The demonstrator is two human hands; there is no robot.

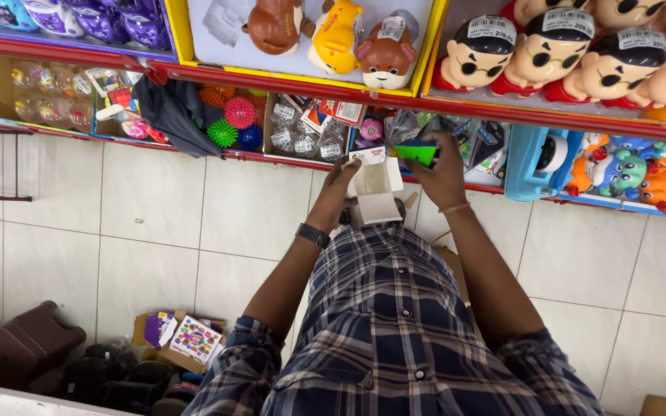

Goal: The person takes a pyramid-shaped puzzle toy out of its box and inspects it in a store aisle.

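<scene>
Below red toy shelf [456, 108], over white tile floor [156, 208]: left hand [341, 181] wrapped round small white cardboard box [375, 189], flap up, mouth open so inside is free. Right hand [441, 173] closed round bright green and blue cube toy [416, 152], held just beside box top, near open mouth. Black watch [313, 235] on left wrist. Spiky rubber balls [233, 123] on shelf, well apart.

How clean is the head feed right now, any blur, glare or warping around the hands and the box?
Head view: lighting is even and bright, with soft shadows on the floor tiles. The white box in the left hand is sharp but nearly washed out. The right hand and the green cube it holds look slightly soft. The shelf edge bows, showing wide-angle distortion.
</scene>
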